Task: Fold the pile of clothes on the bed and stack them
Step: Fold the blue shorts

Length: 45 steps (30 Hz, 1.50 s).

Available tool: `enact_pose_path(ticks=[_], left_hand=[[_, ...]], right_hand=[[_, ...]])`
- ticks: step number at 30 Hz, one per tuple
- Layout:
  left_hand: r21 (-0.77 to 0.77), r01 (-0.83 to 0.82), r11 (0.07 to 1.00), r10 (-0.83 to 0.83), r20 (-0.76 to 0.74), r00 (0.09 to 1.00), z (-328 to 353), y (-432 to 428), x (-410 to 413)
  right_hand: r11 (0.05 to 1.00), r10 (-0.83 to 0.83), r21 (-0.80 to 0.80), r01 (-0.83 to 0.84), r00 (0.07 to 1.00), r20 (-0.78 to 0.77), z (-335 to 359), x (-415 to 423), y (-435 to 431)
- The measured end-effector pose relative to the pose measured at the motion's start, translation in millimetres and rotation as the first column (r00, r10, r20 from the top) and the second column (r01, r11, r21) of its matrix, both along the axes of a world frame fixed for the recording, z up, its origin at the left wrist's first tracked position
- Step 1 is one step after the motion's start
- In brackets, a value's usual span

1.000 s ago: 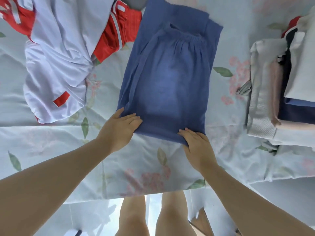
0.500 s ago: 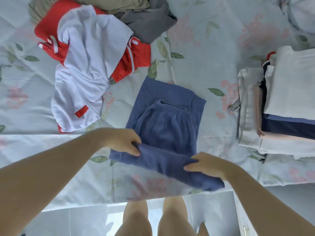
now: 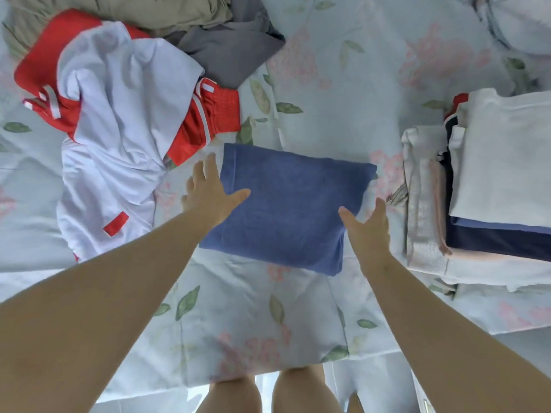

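Between the two hands: a folded blue garment (image 3: 292, 210) is laid flat on the floral bedsheet (image 3: 328, 84) as a neat rectangle.
Left hand (image 3: 208, 192): it is held open, with the fingers (image 3: 210, 168) straight and slightly spread, and nothing is gripped. The thumb is stretched over the garment's left edge, and the fingers are pointed along that edge over the sheet.
Right hand (image 3: 368, 231): it is likewise held open, with the fingers (image 3: 380, 210) straight and nothing gripped. The thumb is splayed inward over the garment's right edge.
Contact: whether the palms are pressed on the cloth or held just above it cannot be told.
Outward of the left fingers: a crumpled white-and-red jersey (image 3: 119, 138) is spread unfolded, with red shorts (image 3: 208, 120) bunched against it just beyond the fingertips.
Farther beyond the left fingertips: a grey garment (image 3: 232, 49) and a khaki garment (image 3: 134, 10) are heaped together.
Outward of the right fingers: a stack of folded clothes (image 3: 492, 189) is seen, topped by a white piece, with blue and navy layers under it and pale pink and off-white ones lower down. A strip of sheet is left between it and the blue garment.
Below the wrists: bare legs (image 3: 232, 394) are seen at the bed's near edge.
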State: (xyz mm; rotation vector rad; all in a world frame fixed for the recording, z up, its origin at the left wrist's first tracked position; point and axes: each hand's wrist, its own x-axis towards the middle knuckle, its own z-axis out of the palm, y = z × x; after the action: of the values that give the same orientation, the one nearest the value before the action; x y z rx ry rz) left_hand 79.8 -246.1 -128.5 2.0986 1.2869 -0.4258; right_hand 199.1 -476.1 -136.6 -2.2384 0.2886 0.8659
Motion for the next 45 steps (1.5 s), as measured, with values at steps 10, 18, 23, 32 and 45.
enact_pose_path(ticks=[10,18,23,32,45], left_hand=[[-0.240,-0.416,0.877,0.389,-0.156,0.908,-40.1,-29.0,-10.7],[-0.494,-0.404,0.770,0.534,0.151,0.832,-6.4,-44.2,25.1],[-0.576,-0.318,0.753,0.567,0.323,0.758,49.8,-58.8,65.5],[-0.702,0.004,0.712,0.502,0.514,0.696,146.2,-143.9,163.8],[-0.267,0.203,0.942,-0.098,0.359,0.928,103.5,-255.1,207.3]], right_hand=[[0.981,-0.116,0.131,0.145,0.972,-0.203,-25.7,-33.2,28.4],[0.948,0.008,0.315,0.043,0.987,-0.161,8.6,1.7,26.1],[0.923,-0.046,0.378,0.067,0.997,-0.065,60.6,44.2,12.8],[0.921,-0.142,0.390,-0.009,0.923,0.358,180.1,126.5,-94.1],[0.967,0.001,-0.228,0.111,0.899,0.439,149.8,132.4,-195.2]])
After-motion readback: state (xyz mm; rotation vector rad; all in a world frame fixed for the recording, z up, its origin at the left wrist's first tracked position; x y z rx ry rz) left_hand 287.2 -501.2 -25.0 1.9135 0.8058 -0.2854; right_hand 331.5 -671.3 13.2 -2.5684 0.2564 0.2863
